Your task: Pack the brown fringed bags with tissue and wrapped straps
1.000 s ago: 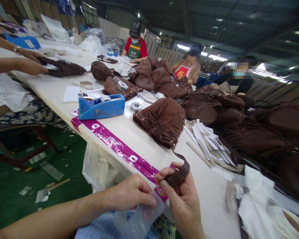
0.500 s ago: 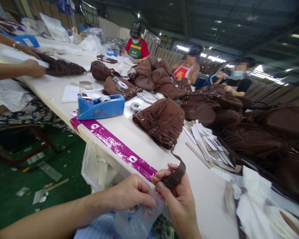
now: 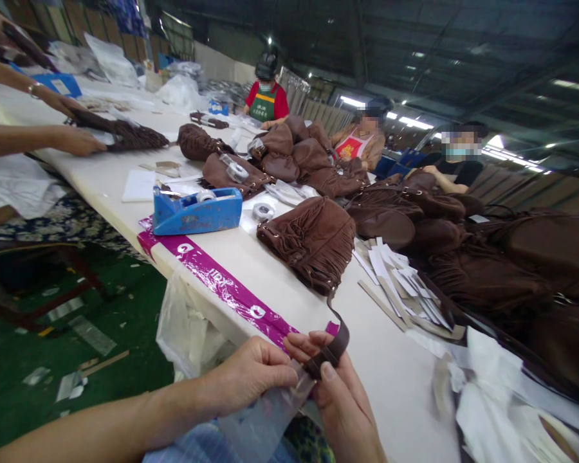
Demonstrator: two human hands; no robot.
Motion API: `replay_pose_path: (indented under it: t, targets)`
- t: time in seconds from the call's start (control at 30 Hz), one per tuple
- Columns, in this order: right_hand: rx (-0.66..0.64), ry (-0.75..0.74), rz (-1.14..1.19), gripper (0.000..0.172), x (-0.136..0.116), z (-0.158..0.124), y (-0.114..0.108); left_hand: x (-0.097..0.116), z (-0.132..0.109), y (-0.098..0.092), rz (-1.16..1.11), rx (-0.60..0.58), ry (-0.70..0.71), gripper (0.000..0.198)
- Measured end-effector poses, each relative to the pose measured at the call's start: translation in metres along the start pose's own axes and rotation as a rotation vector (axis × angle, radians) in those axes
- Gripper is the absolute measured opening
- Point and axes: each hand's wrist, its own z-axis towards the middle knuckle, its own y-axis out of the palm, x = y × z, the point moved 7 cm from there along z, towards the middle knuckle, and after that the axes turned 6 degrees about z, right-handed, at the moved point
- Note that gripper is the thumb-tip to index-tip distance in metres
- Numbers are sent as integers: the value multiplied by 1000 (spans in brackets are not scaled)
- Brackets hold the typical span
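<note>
A brown fringed bag [image 3: 309, 241] lies on the table in front of me, and its strap [image 3: 336, 347] runs down toward me. My right hand [image 3: 345, 392] is closed around the folded end of this strap. In my left hand [image 3: 255, 373], thumb and fingers pinch the edge of a clear plastic bag [image 3: 265, 415], which hangs below. The mouth of the plastic bag meets the strap end between my hands. Part of the strap tip is hidden by my fingers and the plastic.
A blue tape dispenser [image 3: 197, 212] stands near the table edge on a purple printed strip [image 3: 217, 280]. Brown bags [image 3: 492, 276] are heaped behind and right. Paper strips [image 3: 405, 283] and white tissue [image 3: 487, 386] lie rightward. A co-worker's hands [image 3: 77, 138] handle a bag at left.
My right hand has turned and brought the strap end down to the plastic bag's mouth, closer to my left hand. At left, the co-worker's hands have shifted along a bag.
</note>
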Motion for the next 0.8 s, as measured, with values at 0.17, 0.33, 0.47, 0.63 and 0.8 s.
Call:
replay_pose_path:
  t: [0.17, 0.33, 0.47, 0.63, 0.8]
  targets:
    - [64, 102, -31, 46, 8, 2, -11, -2, -3, 4, -30, -19, 11, 16]
    - [65, 141, -27, 44, 11, -2, -8, -4, -10, 13, -62, -80, -3, 20]
    - [97, 81, -147, 43, 9, -6, -8, -8, -11, 14, -126, 3, -25, 31]
    - [64, 104, -87, 41, 10, -6, -1, -13, -8, 19, -196, 26, 11, 40]
    - [82, 136, -55, 40, 12, -6, -2, -13, -13, 26, -238, -42, -10, 25]
